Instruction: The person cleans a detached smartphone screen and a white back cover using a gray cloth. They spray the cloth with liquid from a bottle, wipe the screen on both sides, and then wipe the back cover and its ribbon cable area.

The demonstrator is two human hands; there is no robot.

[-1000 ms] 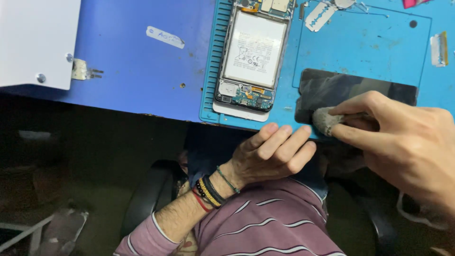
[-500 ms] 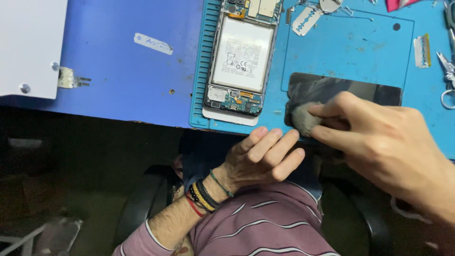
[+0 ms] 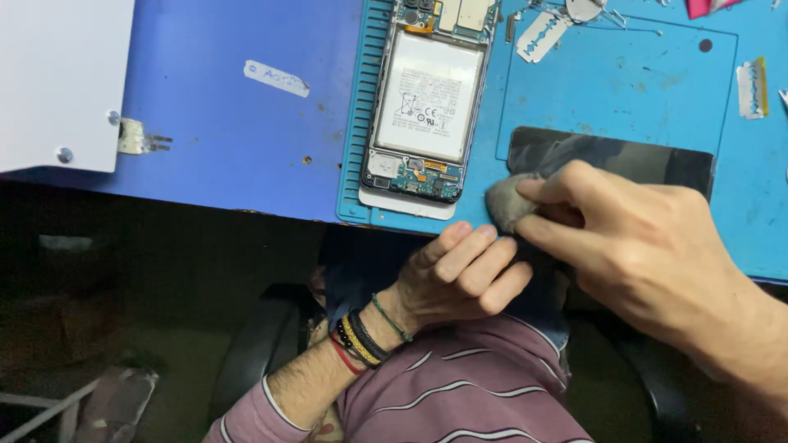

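Observation:
My right hand pinches a small grey wad of cloth and presses it on the left end of a dark glossy panel. The panel lies flat on a blue work mat. My left hand, with several bracelets at the wrist, rests its extended fingers on the mat's front edge, just below the wad; it holds nothing. To the left of the panel lies an opened phone, its battery and circuit boards exposed.
Two razor blades lie on the mat. A white flat box and a small metal piece sit on the blue table at left. A dark chair and floor lie below the table edge.
My right hand has slid the grey wad leftward along the dark panel to its left end. My left hand has stayed at the mat's edge.

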